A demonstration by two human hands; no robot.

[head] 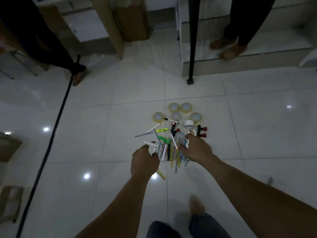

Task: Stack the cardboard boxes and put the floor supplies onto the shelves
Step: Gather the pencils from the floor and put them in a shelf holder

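1. left hand (145, 163) low over the tiled floor (103, 117), fist clenched round a white marker (154, 150), a yellowish stick (161, 175) poking out beneath it.
2. right hand (197, 149) has its fingers spread loose, thumb touching the heap of pens (171, 154); it's grasping nothing.
3. the supplies sit on the floor between and beyond the hands: clear tape rolls (174, 107) at the far side, a white tape roll (189, 124), a green highlighter (163, 138) and red-and-black tape dispensers (201, 132).
4. cardboard boxes (132, 21) stand well beyond, blurred.
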